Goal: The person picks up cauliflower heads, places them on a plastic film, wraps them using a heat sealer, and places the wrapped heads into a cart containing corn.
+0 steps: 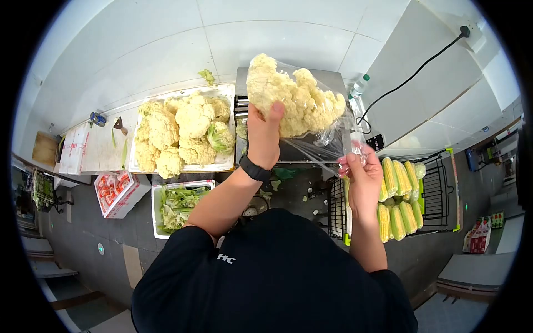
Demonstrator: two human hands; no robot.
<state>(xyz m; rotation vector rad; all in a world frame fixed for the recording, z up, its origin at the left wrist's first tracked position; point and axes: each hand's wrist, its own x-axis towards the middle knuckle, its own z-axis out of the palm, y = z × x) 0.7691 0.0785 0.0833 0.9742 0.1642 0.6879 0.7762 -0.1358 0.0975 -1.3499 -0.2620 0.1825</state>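
A large cauliflower [297,97] is raised over the wrapping machine [333,81], tilted, with clear plastic film [317,145] over part of it. My left hand [264,132] grips its lower left side, the thumb showing on the florets. A black watch is on that wrist. Off to the right, my right hand [363,172] pinches the stretched edge of the film between thumb and fingers. The film runs taut from the cauliflower down to that hand. Much of the machine's surface is hidden behind the cauliflower.
A white tray [232,93] of several cauliflowers stands at left. Below it is a white box [155,227] of leaf trimmings. Wrapped corn cobs [401,177] lie on a cart [438,191] at right. A bottle [360,86], a phone [376,142] and a black cable [413,74] are near the wall.
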